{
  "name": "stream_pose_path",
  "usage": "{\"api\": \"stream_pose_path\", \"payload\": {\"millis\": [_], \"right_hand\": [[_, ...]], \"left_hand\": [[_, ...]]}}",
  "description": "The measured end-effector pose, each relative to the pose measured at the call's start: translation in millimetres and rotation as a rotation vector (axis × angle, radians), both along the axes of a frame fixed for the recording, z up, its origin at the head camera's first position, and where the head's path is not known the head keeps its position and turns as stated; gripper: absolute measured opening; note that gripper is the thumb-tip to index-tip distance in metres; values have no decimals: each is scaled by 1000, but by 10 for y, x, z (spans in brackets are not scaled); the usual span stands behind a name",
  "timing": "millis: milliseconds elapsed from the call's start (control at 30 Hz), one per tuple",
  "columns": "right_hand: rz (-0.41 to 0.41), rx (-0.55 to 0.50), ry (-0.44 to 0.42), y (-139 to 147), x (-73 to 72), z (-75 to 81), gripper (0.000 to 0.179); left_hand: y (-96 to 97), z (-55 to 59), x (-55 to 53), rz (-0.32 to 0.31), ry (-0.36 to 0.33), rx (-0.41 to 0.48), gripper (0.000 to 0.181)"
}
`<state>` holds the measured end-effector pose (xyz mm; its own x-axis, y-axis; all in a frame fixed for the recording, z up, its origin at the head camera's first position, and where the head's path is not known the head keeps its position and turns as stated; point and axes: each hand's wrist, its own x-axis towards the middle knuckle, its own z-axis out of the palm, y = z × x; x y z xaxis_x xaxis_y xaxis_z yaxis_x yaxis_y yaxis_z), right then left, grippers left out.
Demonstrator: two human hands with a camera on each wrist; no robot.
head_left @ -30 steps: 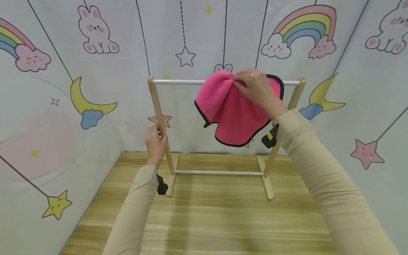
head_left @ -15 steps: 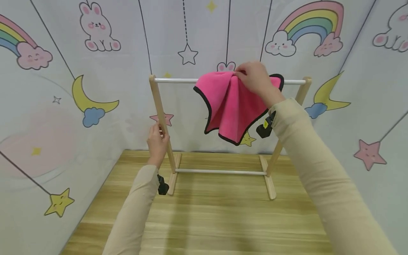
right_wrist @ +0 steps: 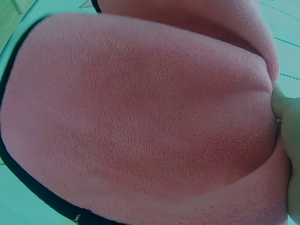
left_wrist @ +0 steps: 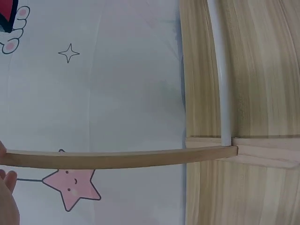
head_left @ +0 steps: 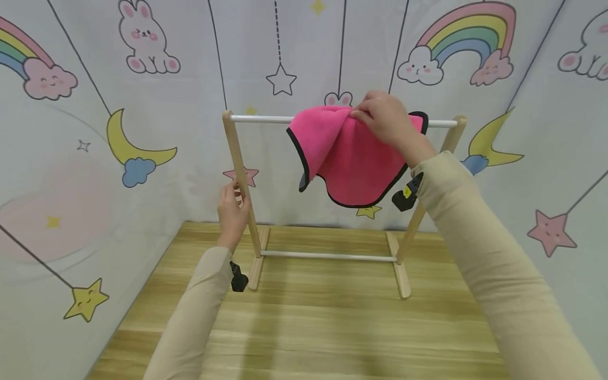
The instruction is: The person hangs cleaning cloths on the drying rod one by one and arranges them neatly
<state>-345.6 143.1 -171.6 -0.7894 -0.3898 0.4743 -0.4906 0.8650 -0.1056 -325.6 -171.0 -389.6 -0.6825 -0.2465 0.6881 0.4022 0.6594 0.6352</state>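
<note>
In the head view my right hand (head_left: 387, 120) pinches a pink cloth (head_left: 366, 169) with black edging near the middle of its top. The cloth drapes in folds at the white top bar (head_left: 261, 120) of a wooden rack and hides the bar's middle. Whether it rests on the bar or hangs just in front, I cannot tell. My left hand (head_left: 233, 216) holds the rack's left post (head_left: 236, 148) below mid-height. Fuzzy pink pile of the cloth (right_wrist: 140, 112) fills the right wrist view, with the pinching right hand (right_wrist: 291, 122) at the right edge.
The rack stands on a wood-grain surface (head_left: 332, 327), with a white lower bar (head_left: 328, 256) between its feet. Patterned white walls (head_left: 190, 79) with printed rabbits, stars and rainbows close in behind and at both sides.
My right hand has risen slightly with the cloth. The cloth's left side has lifted, and its lower edge hangs a little higher after swinging. My left hand keeps its hold on the post.
</note>
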Motion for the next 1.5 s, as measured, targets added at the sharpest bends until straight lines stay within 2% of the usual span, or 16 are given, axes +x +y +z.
{"api": "stream_pose_path", "payload": {"millis": [100, 167, 233, 300, 400, 500, 567, 667, 800, 900, 967, 1067, 1200, 1267, 1367, 1500], "right_hand": [[-6, 5, 33, 33, 24, -18, 28], [-2, 1, 56, 47, 38, -24, 27], [6, -1, 68, 55, 50, -23, 25], [13, 8, 77, 63, 62, -20, 25], [23, 26, 82, 77, 77, -19, 26], [42, 51, 86, 92, 92, -26, 28], [58, 61, 85, 100, 100, -36, 30], [75, 71, 90, 107, 110, -51, 32], [104, 64, 125, 118, 114, -63, 28], [110, 62, 174, 128, 116, -48, 23], [105, 61, 214, 136, 108, -33, 20], [93, 40, 243, 126, 88, -10, 20], [75, 4, 174, 123, 75, -14, 23], [65, 2, 103, 139, 86, -24, 26], [49, 23, 36, 194, 118, -28, 31], [35, 35, 69, 338, 145, -48, 30]], "left_hand": [[60, 94, -8, 38, 142, -17, 35], [137, 209, 2, 51, 250, -26, 33], [251, 338, 22, 25, 328, -17, 32], [398, 470, 68, -42, 366, -4, 31], [643, 634, 155, -209, 341, 10, 33], [850, 742, 228, -360, 291, 23, 35], [949, 785, 252, -430, 270, 41, 34], [1039, 826, 266, -465, 260, 60, 29], [1060, 908, 272, -415, 280, 27, 20], [1013, 1046, 280, -360, 300, -5, 17], [960, 1184, 277, -339, 295, 3, 17], [840, 1433, 255, -250, 246, 34, 21], [704, 1690, 164, -165, 153, 132, 24], [664, 1746, 113, -165, 137, 165, 24], [611, 1753, 54, -138, 98, 167, 23], [545, 1711, 8, -106, 79, 189, 21]]}}
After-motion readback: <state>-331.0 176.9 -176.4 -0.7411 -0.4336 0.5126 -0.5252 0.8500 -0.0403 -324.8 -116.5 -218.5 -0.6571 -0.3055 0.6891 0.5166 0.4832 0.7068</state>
